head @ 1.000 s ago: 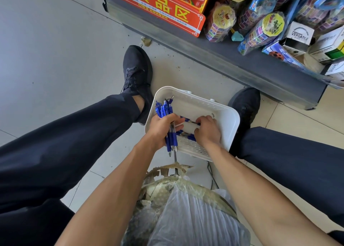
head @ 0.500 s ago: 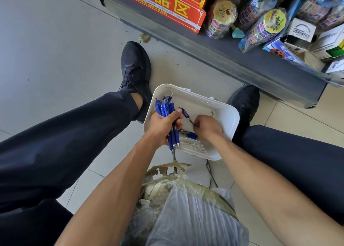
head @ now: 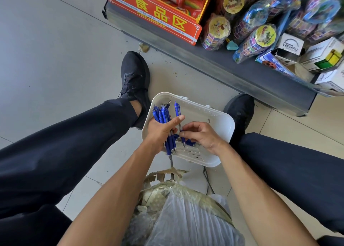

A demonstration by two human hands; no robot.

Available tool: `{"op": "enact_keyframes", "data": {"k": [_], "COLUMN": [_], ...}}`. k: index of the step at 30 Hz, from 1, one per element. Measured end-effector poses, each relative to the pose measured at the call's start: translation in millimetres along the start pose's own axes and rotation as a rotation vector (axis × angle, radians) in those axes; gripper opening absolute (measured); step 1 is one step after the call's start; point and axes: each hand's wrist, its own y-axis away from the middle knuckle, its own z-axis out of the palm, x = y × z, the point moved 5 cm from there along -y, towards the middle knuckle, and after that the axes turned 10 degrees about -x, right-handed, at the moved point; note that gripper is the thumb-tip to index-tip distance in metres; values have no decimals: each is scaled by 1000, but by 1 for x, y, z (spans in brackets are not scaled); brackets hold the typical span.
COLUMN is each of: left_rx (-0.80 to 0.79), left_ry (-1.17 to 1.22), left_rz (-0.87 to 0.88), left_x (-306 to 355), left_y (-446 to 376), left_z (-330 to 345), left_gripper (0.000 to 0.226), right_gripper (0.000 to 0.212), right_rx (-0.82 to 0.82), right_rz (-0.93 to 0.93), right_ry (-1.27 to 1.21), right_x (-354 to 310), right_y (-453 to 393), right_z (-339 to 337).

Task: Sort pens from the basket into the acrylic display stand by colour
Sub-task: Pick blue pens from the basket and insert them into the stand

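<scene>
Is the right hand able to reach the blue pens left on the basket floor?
Probably yes. The right hand, pinching one pen, hovers directly over the remaining pens in the open basket; nothing covers them.

The person wore dark navy trousers of smooth cloth point(head: 61, 149), loose in the leg, the left hem ending just above a bare ankle. Both feet were in black lace-up trainers: the left shoe point(head: 135, 78) had a mesh upper, black laces and a black sole, and the right shoe point(head: 240, 110) showed only its rounded toe. Both forearms were bare, with no sleeve, watch or ring visible.
</scene>
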Motion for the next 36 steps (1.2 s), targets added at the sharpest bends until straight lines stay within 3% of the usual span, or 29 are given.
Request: {"op": "enact_keyframes", "data": {"k": [5, 10, 14, 16, 18, 21, 24, 28, 36], "left_rx": [-43, 40, 11, -1, 4, 16, 14, 14, 8], "left_ry": [-15, 27, 84, 115, 132, 132, 125, 129, 126], "left_rz": [31, 43, 21, 6, 1, 4, 1, -11, -22], "left_x": [3, -6, -9, -10, -11, -12, -12, -13, -14], "left_y": [1, -11, -14, -15, -16, -18, -19, -20, -21], "left_z": [3, -3, -3, -1, 0, 0, 0, 0, 0], "left_gripper": [50, 25, 19, 17, 16, 16, 15, 17, 19], "right_gripper": [14, 14, 7, 11, 13, 25, 39, 44, 23], "right_rx": [-108, -125, 25, 185, 294, 265, 160, 115, 36], "right_rz": [-8, 7, 24, 70, 133, 228, 288, 286, 342], "right_ry": [54, 11, -107, -3, 273, 682, 779, 870, 969], "right_x": [-8, -9, 0, 12, 25, 41, 50, 52, 53], "right_y": [-1, -3, -10, -16, -23, -30, -34, -35, -48], "right_z": [12, 16, 6, -8, -21, -29, -24, -19, -18]}}
